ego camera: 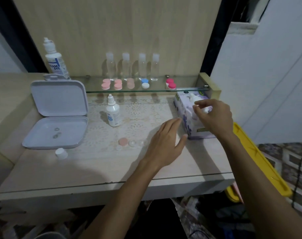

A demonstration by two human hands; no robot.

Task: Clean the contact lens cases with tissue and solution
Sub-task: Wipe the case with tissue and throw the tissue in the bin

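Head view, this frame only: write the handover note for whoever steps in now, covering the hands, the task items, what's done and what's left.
Right hand: over the tissue box, pinching a tissue at its opening.
Left hand: open, fingers against the box's side.
Small solution bottle: upright on the lace mat, cap on.
Open clear lens case and its peach cap: on the mat, near the left hand.
More closed cases: on the glass shelf.
Done: one case opened.
Left: pull the tissue, wipe with solution, then the other cases.

A pale wood-grain back panel (121, 31) rises behind the surface (95, 173); a white wall (276, 75) stands right, patterned floor (284, 157) below it.
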